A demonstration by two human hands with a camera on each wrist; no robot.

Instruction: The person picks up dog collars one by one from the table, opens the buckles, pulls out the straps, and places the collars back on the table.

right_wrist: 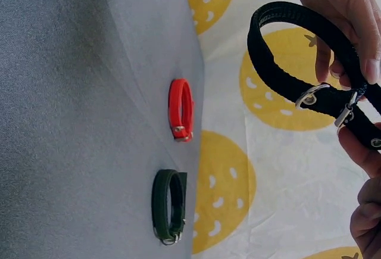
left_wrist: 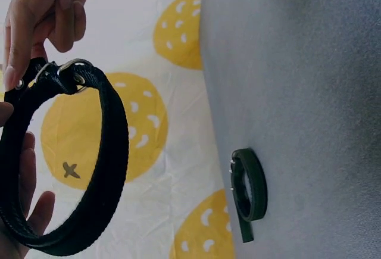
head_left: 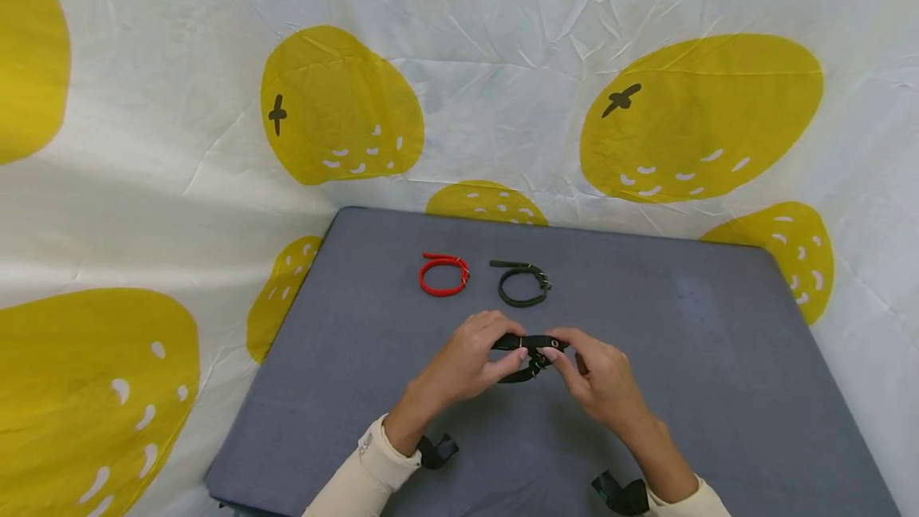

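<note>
Pinching black woven-webbing looped collar (left_wrist: 115,134) in narrow grip of left hand (head_left: 465,355) and right hand (head_left: 601,375), raised over middle of grey fabric-surfaced tabletop (head_left: 689,389). Probably adjusting eyeleted strap (right_wrist: 361,133) at silver metal buckle (right_wrist: 344,116); perhaps needing steady tension next, then flattening. Also showing, nearer far edge: smooth-looking red ring-shaped collar (right_wrist: 174,107), dark-green ring-shaped collar (right_wrist: 160,205).

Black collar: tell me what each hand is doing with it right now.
Left hand: closed, gripping the black collar.
Right hand: closed, pinching the same black collar.
</note>
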